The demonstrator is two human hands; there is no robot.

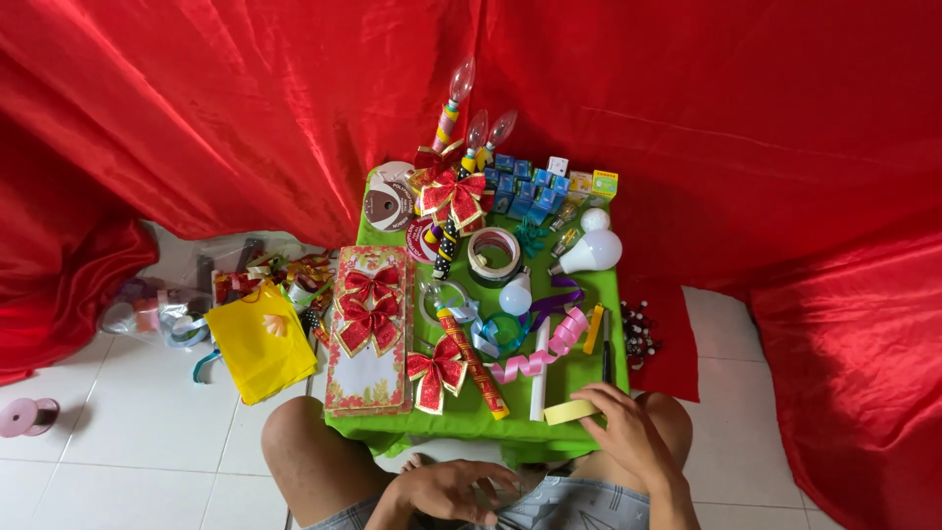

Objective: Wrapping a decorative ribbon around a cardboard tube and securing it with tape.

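I see red cloth [245,98] draped behind and around a small table with a green cover [579,378]. At its left edge lies a long red-and-gold card [371,378], long axis running front to back, carrying two red bows [370,312]. Off the left edge, on the floor, a clear bag [162,304] holds ribbon scraps beside a yellow bag [260,344]. Along the back edge stand small blue and yellow boxes [535,182]; I cannot tell what is in them. White bulbs [594,250] lie near the right edge. At the front right corner my right hand [628,437] rests on the cover, fingers loosely curled, fingertips touching a pale yellow strip of tape [569,412]. The strip lies flat, long axis running left to right along the front edge. My left hand [451,491] sits below the table at my lap, fingers bent, gripping nothing I can make out.
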